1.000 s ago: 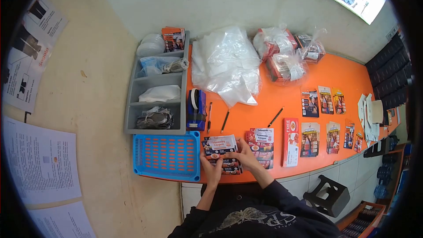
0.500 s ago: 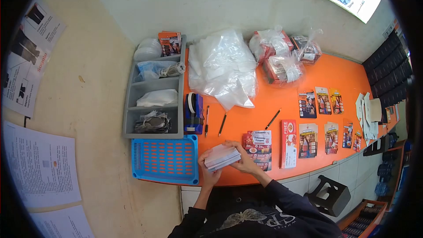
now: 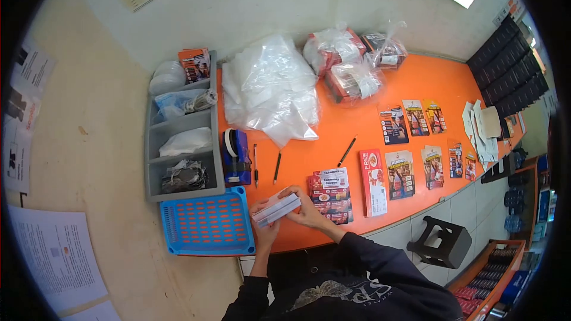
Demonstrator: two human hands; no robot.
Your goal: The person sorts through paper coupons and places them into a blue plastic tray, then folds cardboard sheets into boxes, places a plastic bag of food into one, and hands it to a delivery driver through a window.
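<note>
A stack of pale paper slips [image 3: 277, 209] is held between both hands above the front edge of the orange table [image 3: 297, 169]. My left hand [image 3: 264, 235] is closed around its left side from below. On the far right side, the fingers of my right hand [image 3: 304, 211] grip the stack. Close to my right hand lie red and white takeaway coupons [image 3: 331, 199] in overlapping piles. A blue plastic basket [image 3: 247, 226] stands just left of my left hand. Beyond the hands lie a pen [image 3: 256, 166] and a dark pencil [image 3: 278, 168].
A grey divided tray [image 3: 152, 160] stands at the left, beside a blue tape dispenser [image 3: 242, 157]. Clear plastic bags [image 3: 270, 89] and bagged boxes [image 3: 354, 80] lie at the back. Flyers [image 3: 400, 175] cover the right side. A black stool [image 3: 443, 241] stands on the floor.
The view has shifted, so the table appears further left. Both hands have tilted the stack, and its layered edge now faces more toward me. Both hands still hold it.
</note>
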